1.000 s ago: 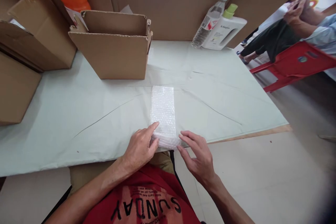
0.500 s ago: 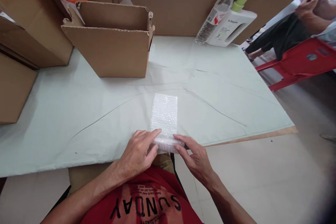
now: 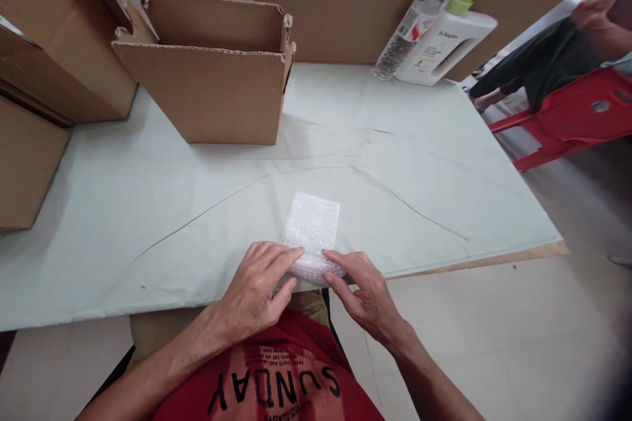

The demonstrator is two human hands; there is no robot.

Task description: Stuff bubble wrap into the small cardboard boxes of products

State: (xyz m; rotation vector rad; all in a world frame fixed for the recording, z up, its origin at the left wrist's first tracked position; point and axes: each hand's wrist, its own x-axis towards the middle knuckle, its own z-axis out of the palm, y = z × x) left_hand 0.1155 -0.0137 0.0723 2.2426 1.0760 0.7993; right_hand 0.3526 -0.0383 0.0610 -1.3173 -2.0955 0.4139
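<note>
A strip of clear bubble wrap (image 3: 314, 218) lies on the cloth-covered table close to its front edge. Its near end is rolled into a short, thick bundle, and whatever may be inside that roll is hidden. My left hand (image 3: 261, 279) grips the left end of the roll, fingers over the top and thumb on the near side. At the right end my right hand (image 3: 363, 286) pinches the roll between thumb and fingers. The flat part of the strip stretches away from me beyond both hands.
An open cardboard box (image 3: 217, 92) stands behind the hands, with more boxes (image 3: 74, 39) at the left. A water bottle (image 3: 419, 16) and a white jug (image 3: 439, 46) stand at the back right. Beyond the table, a person sits on a red chair (image 3: 582, 112).
The flat part of the bubble wrap has become shorter, its far end drawn nearer to me and slightly turned. Both hands stay on the roll. The view has shifted slightly.
</note>
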